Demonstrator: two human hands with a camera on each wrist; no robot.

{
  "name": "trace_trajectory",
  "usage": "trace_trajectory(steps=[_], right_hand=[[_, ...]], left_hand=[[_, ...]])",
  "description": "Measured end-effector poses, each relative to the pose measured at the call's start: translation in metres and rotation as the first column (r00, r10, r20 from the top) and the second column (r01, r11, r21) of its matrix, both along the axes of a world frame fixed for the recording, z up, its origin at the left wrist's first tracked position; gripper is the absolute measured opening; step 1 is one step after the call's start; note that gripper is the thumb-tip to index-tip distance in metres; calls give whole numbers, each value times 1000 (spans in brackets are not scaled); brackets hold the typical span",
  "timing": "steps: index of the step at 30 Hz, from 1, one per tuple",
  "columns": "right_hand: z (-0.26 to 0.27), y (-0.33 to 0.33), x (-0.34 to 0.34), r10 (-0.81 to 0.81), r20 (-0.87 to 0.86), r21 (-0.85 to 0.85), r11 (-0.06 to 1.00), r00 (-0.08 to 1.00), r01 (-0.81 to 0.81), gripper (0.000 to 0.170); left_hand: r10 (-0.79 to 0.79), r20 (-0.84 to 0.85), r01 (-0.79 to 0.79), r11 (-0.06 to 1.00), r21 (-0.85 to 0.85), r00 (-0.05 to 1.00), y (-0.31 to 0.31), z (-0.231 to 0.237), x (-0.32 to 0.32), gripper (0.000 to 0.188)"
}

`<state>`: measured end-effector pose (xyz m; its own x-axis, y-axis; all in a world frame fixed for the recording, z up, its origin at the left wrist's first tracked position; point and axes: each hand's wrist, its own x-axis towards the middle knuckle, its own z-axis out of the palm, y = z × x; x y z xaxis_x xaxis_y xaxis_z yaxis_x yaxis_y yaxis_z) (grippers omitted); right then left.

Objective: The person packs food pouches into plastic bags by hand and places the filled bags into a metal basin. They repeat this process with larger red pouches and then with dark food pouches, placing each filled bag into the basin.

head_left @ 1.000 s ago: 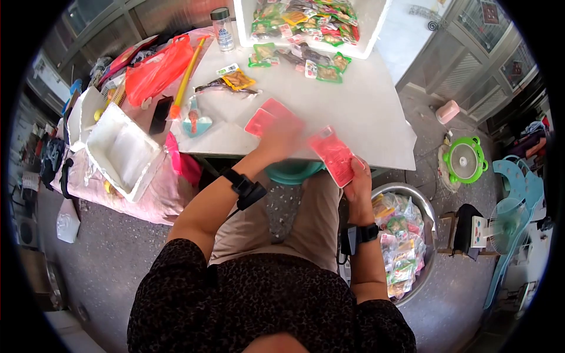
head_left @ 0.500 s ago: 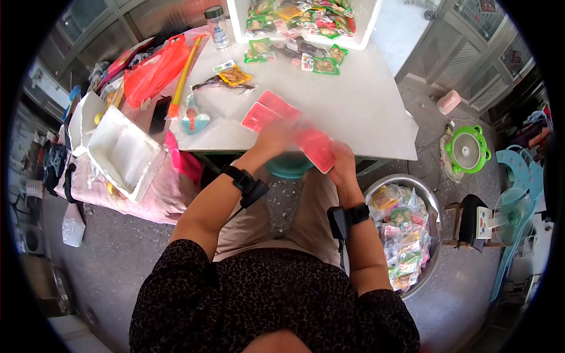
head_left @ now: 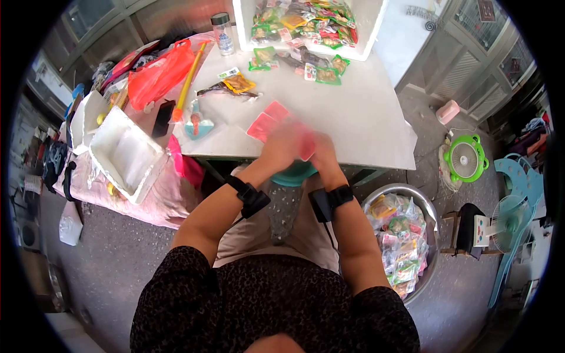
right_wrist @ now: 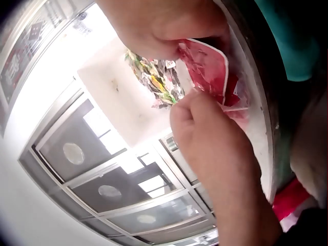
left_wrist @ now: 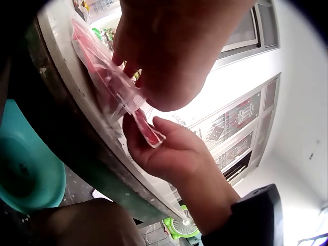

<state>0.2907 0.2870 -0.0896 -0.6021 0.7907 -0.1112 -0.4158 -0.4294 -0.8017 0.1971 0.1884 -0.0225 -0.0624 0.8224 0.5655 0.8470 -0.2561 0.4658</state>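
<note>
At the near edge of the white-topped table (head_left: 371, 132), the left hand (head_left: 279, 153) pinches a flat, red, rectangular plastic packet (head_left: 307, 148), probably light, slick and bendable, best held by its rim, which the right hand (head_left: 324, 155) also grips.

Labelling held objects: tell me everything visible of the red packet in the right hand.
The red packet is flat, glossy and plastic-looking, with rounded corners and a thin pale rim; its surface looks creased, and no print can be read. It is tilted, raised near the front edge of the white table. The right hand holds it between thumb and fingers; the left hand's curled fingertips are at its edge, though whether they pinch it is unclear. The head view blurs it.
</note>
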Motion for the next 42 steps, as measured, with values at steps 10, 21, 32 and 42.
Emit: trace_trajectory(steps=[10,21,32,42], right_hand=[[6,-6,32,196,171,-76,980,966,-185,4],[-16,-2,13,-250,272,712,702,929,-19,11],[-6,9,25,-708,351,861,-12,612,-508,14],[127,19,39,-610,305,911,-37,732,-411,12]], left_hand=[[73,-144,-71,997,19,987,-12,-13,-1,20],[37,-214,-5,989,148,976,-22,-32,4,26],[77,-260,-40,989,143,963,-32,-41,-17,20],[117,597,24,975,-223,794,-8,74,-49,10]])
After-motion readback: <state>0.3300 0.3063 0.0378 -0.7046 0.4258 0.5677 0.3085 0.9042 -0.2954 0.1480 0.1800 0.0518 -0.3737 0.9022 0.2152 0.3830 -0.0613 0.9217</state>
